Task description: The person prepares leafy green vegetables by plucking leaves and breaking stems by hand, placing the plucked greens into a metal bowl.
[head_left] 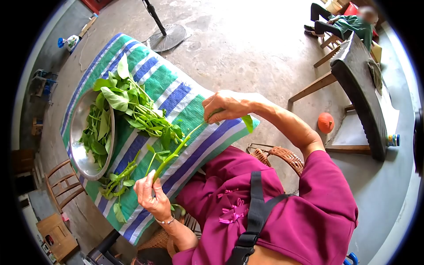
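Observation:
A long green stem [173, 155] of a leafy vegetable is stretched between my two hands above the striped cloth. My left hand [152, 196], with a bracelet at the wrist, pinches its thick lower end. The thin upper end runs into the closed fingers of my right hand [227, 106], where a leaf [247, 123] hangs out beneath the palm. A heap of leafy greens [132, 99] lies on the cloth beyond my hands. Beside it, a metal bowl [76, 148] holds more leaves. A small pile of stem pieces [120, 177] rests left of my left hand.
The green, blue and white striped cloth [185, 112] covers the table. A stand base [168, 37] is on the floor behind it. At right are a dark-topped wooden piece of furniture [357, 97], an orange-red round object [325, 123] and a seated person [349, 24]. A wicker item [285, 159] stands near my lap.

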The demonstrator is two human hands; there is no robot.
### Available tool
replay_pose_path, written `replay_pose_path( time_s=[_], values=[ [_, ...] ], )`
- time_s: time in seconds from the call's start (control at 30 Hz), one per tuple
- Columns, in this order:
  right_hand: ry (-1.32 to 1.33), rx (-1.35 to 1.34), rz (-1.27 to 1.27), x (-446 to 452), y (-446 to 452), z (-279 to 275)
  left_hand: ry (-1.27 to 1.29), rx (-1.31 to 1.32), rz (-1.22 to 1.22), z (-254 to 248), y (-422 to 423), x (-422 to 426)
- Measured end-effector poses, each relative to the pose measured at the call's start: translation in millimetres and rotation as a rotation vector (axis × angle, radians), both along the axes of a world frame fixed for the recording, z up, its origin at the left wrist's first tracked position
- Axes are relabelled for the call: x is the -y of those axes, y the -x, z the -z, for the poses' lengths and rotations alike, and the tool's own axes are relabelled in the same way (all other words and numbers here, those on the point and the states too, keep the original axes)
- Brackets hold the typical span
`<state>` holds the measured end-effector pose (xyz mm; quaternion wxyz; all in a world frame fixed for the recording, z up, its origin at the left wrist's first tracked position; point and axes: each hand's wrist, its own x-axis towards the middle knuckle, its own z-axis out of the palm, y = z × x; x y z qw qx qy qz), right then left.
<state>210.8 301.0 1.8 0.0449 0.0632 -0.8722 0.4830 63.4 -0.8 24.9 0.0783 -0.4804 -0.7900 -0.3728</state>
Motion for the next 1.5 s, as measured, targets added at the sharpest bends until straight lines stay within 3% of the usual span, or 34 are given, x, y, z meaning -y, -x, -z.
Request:
replay_pose_path(
  time_s=[0.1,0.4,0.47,0.53,0.6,0.67,0.7,0.8,0.87,1.1,1.27,1.4,1.5],
  values=[
    [0.145,0.07,0.008,2,-5,10,0.016,0.007,-0.023,0,3,1],
    [-0.022,-0.084,0.262,15,-3,15,0.076,-0.041,0.034,-5,4,4],
    [-0.106,-0.098,0.533,18,1,13,0.071,-0.05,0.051,-4,0,-2],
    [-0.208,-0.383,0.793,3,12,34,0.038,0.01,0.071,0,-4,-4],
    [0.318,-0.225,1.194,-21,8,40,0.072,0.078,-0.047,-2,-1,5],
    [0.26,-0.177,1.11,-29,-5,25,0.059,0.026,0.011,-5,5,9],
    [0.216,-0.348,0.962,-20,0,20,0.064,0.027,0.003,-6,4,8],
    [0.139,-0.066,0.471,8,6,-18,0.034,-0.017,0.089,-5,5,-1],
    [0.003,-0.139,0.272,22,15,-24,0.041,-0.087,0.109,-6,5,-4],
    [0.223,0.173,-0.264,40,30,-15,0.053,-0.139,0.152,-14,9,0],
    [0.489,0.224,-0.415,49,26,-3,0.044,-0.083,0.161,-10,10,1],
    [0.593,0.283,-0.358,57,19,2,0.012,-0.028,0.185,-8,11,1],
    [0.546,0.197,-0.121,59,15,10,-0.022,-0.04,0.132,-6,10,2]
  ],
)
